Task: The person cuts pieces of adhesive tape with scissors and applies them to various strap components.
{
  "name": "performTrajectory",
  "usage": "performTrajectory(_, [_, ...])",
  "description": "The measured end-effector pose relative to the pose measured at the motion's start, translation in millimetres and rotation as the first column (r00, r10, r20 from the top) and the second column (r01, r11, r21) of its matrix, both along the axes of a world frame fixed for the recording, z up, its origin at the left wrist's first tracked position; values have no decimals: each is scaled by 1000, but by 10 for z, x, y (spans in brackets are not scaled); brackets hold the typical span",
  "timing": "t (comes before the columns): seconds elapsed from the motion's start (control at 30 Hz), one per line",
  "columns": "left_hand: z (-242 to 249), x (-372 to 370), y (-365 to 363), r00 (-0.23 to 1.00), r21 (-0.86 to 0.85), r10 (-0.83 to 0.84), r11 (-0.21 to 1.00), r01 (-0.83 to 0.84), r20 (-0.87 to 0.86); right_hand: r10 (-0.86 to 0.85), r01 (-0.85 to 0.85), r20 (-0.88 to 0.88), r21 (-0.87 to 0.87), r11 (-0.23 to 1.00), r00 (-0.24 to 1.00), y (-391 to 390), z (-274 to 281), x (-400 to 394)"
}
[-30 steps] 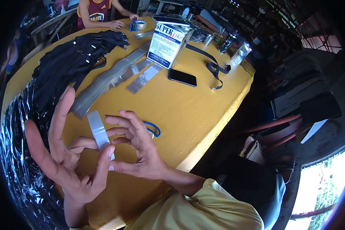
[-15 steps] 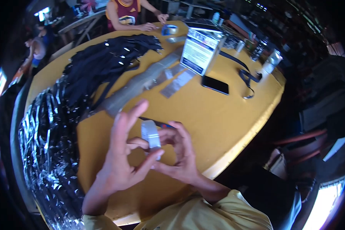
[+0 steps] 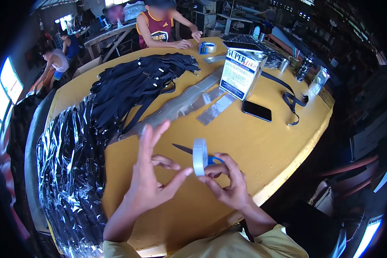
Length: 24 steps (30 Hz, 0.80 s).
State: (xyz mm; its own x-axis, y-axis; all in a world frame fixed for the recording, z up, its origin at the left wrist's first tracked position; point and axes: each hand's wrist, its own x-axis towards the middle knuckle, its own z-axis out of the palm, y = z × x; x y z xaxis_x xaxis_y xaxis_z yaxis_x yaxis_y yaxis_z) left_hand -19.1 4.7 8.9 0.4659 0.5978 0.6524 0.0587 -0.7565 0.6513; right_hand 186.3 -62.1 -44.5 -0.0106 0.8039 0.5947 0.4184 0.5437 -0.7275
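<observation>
I hold a roll of clear tape [image 3: 199, 156] upright on its edge above the yellow table [image 3: 262, 150]. My right hand [image 3: 228, 185] grips the roll from the right with its fingertips. My left hand [image 3: 152, 180] is spread, fingers raised, and only its thumb tip touches the roll's lower edge. Blue-handled scissors [image 3: 214, 160] lie on the table just behind the roll, partly hidden by it.
Black lanyards [image 3: 137, 81] are piled at the left, with plastic-wrapped bundles [image 3: 66, 163] nearer. Clear plastic sleeves [image 3: 180, 105], a "Super" tin can [image 3: 243, 69], a phone [image 3: 256, 110] and a loose lanyard [image 3: 294, 101] lie beyond. A person in a red jersey [image 3: 159, 28] sits opposite by a tape dispenser [image 3: 207, 46].
The roll has passed from my left hand's pinch to my right hand's fingers and turned edge-on. My left fingers have spread away. The view has shifted left.
</observation>
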Motion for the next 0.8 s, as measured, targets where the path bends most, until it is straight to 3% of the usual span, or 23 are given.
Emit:
performTrajectory(0.03, [23, -17, 13, 994, 7, 100, 995, -100, -42, -59, 57, 111, 25, 998, 992, 30, 21, 76])
performTrajectory(0.1, [70, -40, 26, 991, -23, 137, 990, -137, -3, -95, 90, 180, 35, 995, 979, 109, -37, 258])
performTrajectory(0.17, [104, -109, 48, 980, 36, 191, 980, -193, 60, -154, 155, 493, 38, 987, 857, 157, -69, 390])
performTrajectory(0.3, [192, -217, 67, 946, 135, 240, 953, -272, 217, -109, 144, 637, -3, 990, 763, 240, -166, 429])
performTrajectory(0.43, [278, -348, 55, 923, 178, 287, 925, -337, 257, -65, 65, 708, 27, 998, 704, 310, -173, 276])
performTrajectory(0.5, [317, -367, 37, 907, 163, 301, 919, -358, 295, 57, -133, 715, 51, 990, 697, 302, -158, 142])
performTrajectory(0.57, [337, -394, 25, 890, 142, 314, 916, -375, 331, 143, -196, 688, -1, 981, 712, 274, -244, -16])
performTrajectory(0.67, [355, -429, 20, 883, 167, 320, 905, -392, 343, 201, -237, 828, -85, 968, 523, 273, -336, -159])
performTrajectory(0.7, [360, -435, 23, 881, 166, 328, 902, -400, 341, 207, -246, 827, -86, 965, 523, 275, -333, -166])
performTrajectory(0.77, [367, -459, 34, 892, 162, 339, 903, -398, 299, 220, -227, 696, -84, 970, 684, 280, -311, -132])
performTrajectory(0.8, [362, -475, 31, 886, 136, 394, 891, -433, 246, 230, -237, 692, -87, 968, 685, 279, -306, -93])
